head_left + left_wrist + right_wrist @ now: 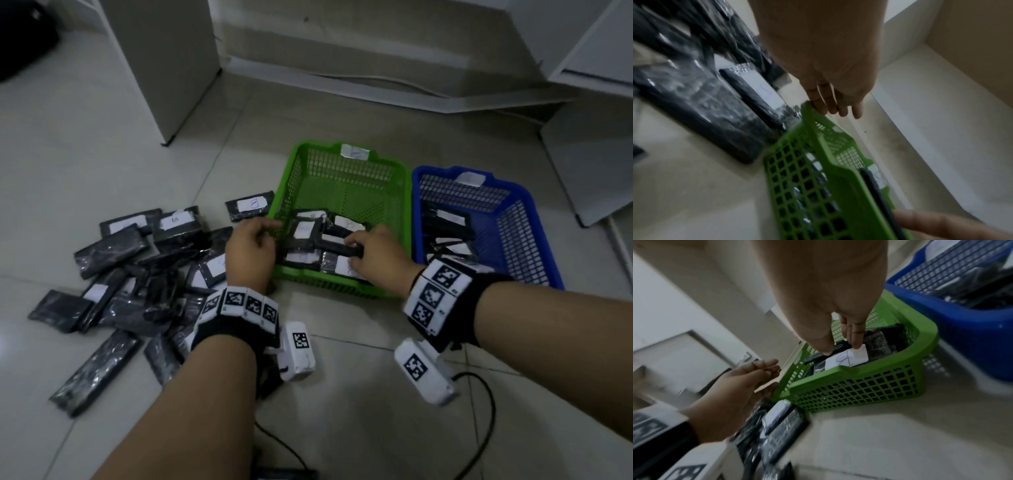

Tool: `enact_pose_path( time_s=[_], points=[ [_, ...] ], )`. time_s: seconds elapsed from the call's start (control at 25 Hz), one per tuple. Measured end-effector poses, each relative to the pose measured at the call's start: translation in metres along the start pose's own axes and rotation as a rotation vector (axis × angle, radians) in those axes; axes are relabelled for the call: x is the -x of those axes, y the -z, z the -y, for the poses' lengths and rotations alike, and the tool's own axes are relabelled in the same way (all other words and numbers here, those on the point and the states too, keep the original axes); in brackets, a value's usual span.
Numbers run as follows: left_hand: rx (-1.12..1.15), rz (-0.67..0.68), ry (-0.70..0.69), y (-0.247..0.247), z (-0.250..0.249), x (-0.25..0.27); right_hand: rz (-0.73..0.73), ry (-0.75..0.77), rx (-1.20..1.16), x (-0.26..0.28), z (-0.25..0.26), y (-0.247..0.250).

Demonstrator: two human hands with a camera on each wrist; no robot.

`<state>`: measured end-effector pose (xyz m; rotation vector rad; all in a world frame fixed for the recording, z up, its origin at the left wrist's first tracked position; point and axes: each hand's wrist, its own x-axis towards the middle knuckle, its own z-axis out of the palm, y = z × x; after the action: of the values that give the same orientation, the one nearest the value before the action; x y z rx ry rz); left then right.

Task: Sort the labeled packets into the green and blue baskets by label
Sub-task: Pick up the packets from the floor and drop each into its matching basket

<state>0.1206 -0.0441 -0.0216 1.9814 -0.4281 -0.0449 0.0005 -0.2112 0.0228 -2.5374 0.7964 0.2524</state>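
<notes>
The green basket point(318, 276) sits mid-floor with several black packets in its near half. To its right, touching it, the blue basket point(524, 202) also holds several packets. My right hand point(371, 255) reaches over the green basket's front rim. Thumb and fingers pinch a black packet point(846, 361) with a white "B" label, held on edge just above the other packets. My left hand point(253, 245) holds nothing, and its straight fingers point(824, 108) touch the green basket's left rim point(807, 112). A loose pile of labeled packets point(137, 274) lies on the floor to the left.
A white cabinet point(164, 68) stands at the back left, and white furniture point(589, 154) at the right. A black cable point(479, 411) loops on the tiles near my right forearm. One labeled packet point(250, 205) lies against the green basket's left wall.
</notes>
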Motion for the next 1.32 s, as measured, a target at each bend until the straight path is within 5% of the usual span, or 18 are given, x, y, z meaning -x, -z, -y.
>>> enact_pose_path(
  time_s=[0.12, 0.32, 0.52, 0.76, 0.84, 1.0, 1.2, 1.32],
  points=[
    [-0.038, -0.062, 0.055, 0.029, 0.009, 0.016, 0.041, 0.249, 0.001, 0.018, 0.009, 0.001],
    [-0.169, 0.126, 0.22, 0.078, 0.049, 0.065, 0.201, 0.571, -0.069, 0.043, 0.028, -0.04],
    [-0.414, 0.417, -0.034, 0.103, 0.06, 0.141, 0.428, 0.682, -0.027, 0.062, 0.011, -0.091],
    [-0.678, 1.082, -0.405, 0.079, 0.049, 0.211, 0.549, 0.703, 0.018, 0.093, -0.019, -0.112],
    [-0.814, 1.174, -0.441, 0.072, 0.045, 0.22, 0.551, 0.668, -0.01, 0.095, -0.022, -0.112],
    [-0.72, 1.14, -0.212, 0.065, 0.03, 0.206, 0.523, 0.633, -0.026, 0.093, -0.028, -0.105],
    [-0.269, 0.861, 0.253, 0.069, 0.015, 0.169, 0.439, 0.528, -0.079, 0.09, -0.043, -0.094],
    [-0.009, 0.703, 0.417, 0.063, 0.005, 0.155, 0.383, 0.487, -0.097, 0.097, -0.058, -0.086]
  ],
)
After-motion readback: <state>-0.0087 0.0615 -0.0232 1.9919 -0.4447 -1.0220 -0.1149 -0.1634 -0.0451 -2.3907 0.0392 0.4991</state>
